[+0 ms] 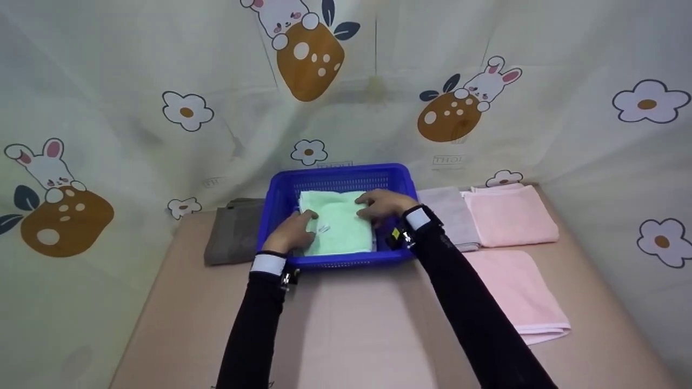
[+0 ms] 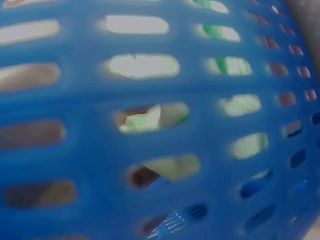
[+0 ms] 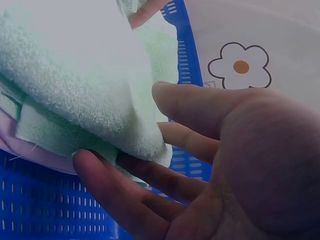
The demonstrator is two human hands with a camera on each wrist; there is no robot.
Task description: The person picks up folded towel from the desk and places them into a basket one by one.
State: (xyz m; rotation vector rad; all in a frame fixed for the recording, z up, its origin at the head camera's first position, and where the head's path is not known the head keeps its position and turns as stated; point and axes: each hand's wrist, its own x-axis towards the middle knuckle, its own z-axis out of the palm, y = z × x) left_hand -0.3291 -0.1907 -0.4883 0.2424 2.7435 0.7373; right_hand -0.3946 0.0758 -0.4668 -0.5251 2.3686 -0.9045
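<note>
Nearest, two black fabric sleeves (image 1: 251, 324) reach forward over a tan, flat surface (image 1: 189, 319), with a folded pink, white-edged towel (image 1: 513, 286) partly behind the right one. Beyond, the bare left hand (image 1: 289, 233) rests its thumb and fingertips on the left edge of a pale green, folded terry towel (image 1: 340, 221); whether this grip pinches the cloth, I cannot tell. The bare right hand (image 1: 385, 205) has a wide, relaxed grip at the opposite edge, its fingers reaching beneath the green layers. So the green towel lies directly between the two grips, about equally near to each; it looks nearly square, with no clear long axis. It sits inside a blue, slotted plastic basket (image 1: 338, 262), whose long axis runs left to right. A lilac cloth edge (image 3: 35, 151) shows beneath it. Flanking the basket are a folded dark grey towel (image 1: 232, 235) on the left, and a folded light grey towel (image 1: 448, 213) and a second folded pink towel (image 1: 511, 216) on the right. Farthest hangs a pale, rabbit-and-flower-printed curtain (image 1: 389, 129).
</note>
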